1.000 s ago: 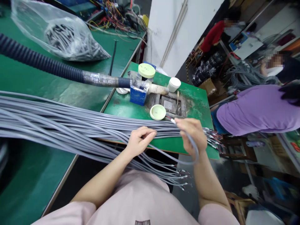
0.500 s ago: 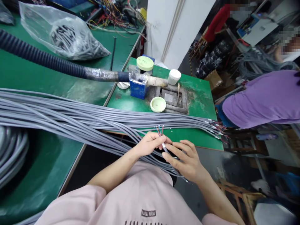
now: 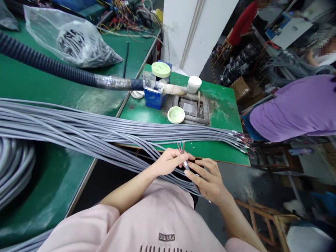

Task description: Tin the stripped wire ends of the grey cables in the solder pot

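Observation:
My left hand point(image 3: 172, 161) pinches the stripped end of a grey cable point(image 3: 186, 167) between thumb and fingers. Thin coloured wires point(image 3: 180, 146) fan out above the fingertips, and a white band shows just below them. My right hand point(image 3: 207, 178) is curled round the same cable a little lower, its fingertips close to the left hand's. Beneath both hands, more grey cables point(image 3: 173, 178) run across my lap. Beyond them a thick bundle of grey cables point(image 3: 136, 129) lies along the table, its stripped, wired ends point(image 3: 244, 140) at the right.
A black corrugated hose point(image 3: 65, 71) ends in a nozzle by a blue box point(image 3: 154, 98). Near it are a recessed square pot point(image 3: 190, 107), a green lid point(image 3: 176, 114) and a white tub point(image 3: 194, 84). A bag of cable pieces point(image 3: 78, 45) lies left. A person in purple point(image 3: 294, 108) stands right.
Both hands and the cable end have shifted very slightly to the right in the view. The grip of each hand looks the same, and the wires remain spread.

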Motion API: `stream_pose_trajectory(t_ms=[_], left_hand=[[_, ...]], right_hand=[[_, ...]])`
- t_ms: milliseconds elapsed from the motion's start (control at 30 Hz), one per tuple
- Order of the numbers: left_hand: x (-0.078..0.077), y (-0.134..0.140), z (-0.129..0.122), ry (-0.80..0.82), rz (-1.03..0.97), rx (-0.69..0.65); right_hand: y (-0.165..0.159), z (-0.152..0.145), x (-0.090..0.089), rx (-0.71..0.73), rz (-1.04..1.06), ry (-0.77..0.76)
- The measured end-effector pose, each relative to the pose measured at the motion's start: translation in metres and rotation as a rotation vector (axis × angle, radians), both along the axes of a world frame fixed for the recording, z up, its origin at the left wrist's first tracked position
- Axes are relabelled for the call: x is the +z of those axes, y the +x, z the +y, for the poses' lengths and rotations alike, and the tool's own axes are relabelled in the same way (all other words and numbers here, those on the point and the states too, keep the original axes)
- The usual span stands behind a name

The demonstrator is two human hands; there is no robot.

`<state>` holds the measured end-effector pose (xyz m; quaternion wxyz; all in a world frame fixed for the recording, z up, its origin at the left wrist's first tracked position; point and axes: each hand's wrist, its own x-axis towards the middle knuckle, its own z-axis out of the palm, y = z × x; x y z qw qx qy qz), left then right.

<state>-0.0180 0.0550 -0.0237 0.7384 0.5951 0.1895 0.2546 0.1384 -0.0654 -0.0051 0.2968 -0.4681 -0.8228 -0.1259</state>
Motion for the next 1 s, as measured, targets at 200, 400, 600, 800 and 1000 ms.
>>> stream_pose_trajectory(t_ms=[200, 400, 600, 800, 1000], left_hand=[[-0.001, 0.001, -0.001, -0.029, 0.0, 0.001], [-0.003, 0.002, 0.0, -0.073, -0.006, 0.055], [-0.005, 0.005, 0.002, -0.091, -0.02, 0.099], [-0.007, 0.005, 0.004, -0.089, -0.035, 0.11], [-0.011, 0.005, 0.006, -0.123, -0.049, 0.13]], right_hand=[[0.002, -0.001, -0.005, -0.001, 0.042, -0.037], [0.002, 0.001, -0.01, -0.003, 0.058, -0.05], [0.002, 0.003, -0.013, -0.013, 0.067, -0.059], [0.001, 0.003, -0.014, -0.016, 0.066, -0.062], [0.0, 0.003, -0.015, -0.025, 0.074, -0.081]])
